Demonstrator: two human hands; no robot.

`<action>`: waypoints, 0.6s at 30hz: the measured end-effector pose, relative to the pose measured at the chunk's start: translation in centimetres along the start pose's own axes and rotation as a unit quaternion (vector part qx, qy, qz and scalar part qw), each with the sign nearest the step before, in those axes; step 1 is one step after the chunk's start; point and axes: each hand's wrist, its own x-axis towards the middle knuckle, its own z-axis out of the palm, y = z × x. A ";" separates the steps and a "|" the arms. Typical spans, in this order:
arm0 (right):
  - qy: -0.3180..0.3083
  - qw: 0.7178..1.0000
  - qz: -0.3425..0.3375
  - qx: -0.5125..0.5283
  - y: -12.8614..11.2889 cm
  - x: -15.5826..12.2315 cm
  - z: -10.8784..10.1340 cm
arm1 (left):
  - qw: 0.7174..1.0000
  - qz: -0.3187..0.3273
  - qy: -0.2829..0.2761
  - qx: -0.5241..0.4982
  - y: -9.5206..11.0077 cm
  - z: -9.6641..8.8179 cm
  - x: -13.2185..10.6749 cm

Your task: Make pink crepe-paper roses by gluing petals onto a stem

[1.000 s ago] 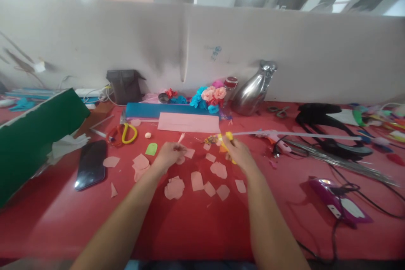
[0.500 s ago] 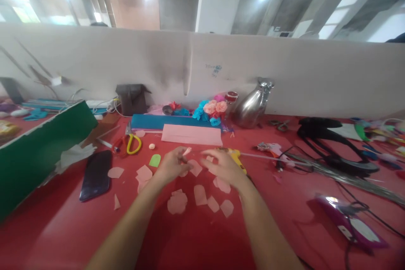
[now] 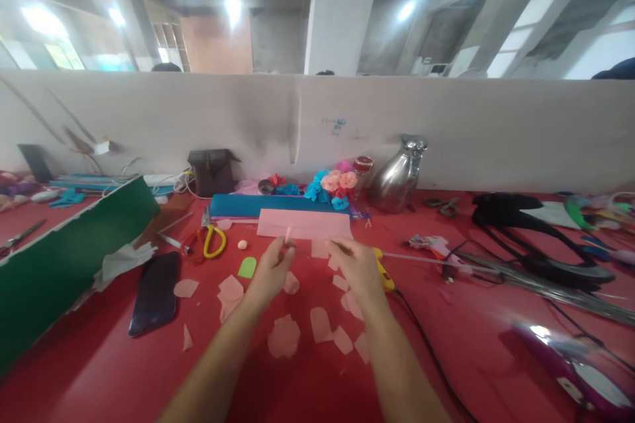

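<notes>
My left hand [image 3: 270, 269] is closed in a pinch on a small rolled pink paper piece [image 3: 288, 234] that sticks up above its fingers. My right hand [image 3: 358, 265] hovers just right of it, over several pink paper petals [image 3: 320, 324] scattered on the red table [image 3: 99, 370], its fingers curled toward a small pink piece; whether it grips that piece I cannot make out. A yellow glue gun [image 3: 384, 272] lies on the table right beside my right hand, its black cord trailing toward me.
Pink paper sheet [image 3: 303, 224] and blue roll [image 3: 268, 205] lie behind the hands, with paper flowers [image 3: 332, 183] and a metal jug [image 3: 397, 175]. Yellow-handled scissors [image 3: 211, 241], a phone [image 3: 156, 291] and a green board [image 3: 59, 264] are at left. Cables, wires and a purple device [image 3: 575, 363] fill the right.
My right hand has put the yellow glue gun down on the table and moved in toward my left hand. The camera has tilted up.
</notes>
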 end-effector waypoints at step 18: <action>0.075 0.972 0.115 0.189 -1.1 -1.4 0.8 | 0.983 -0.022 -0.108 -0.150 0.1 2.9 -1.3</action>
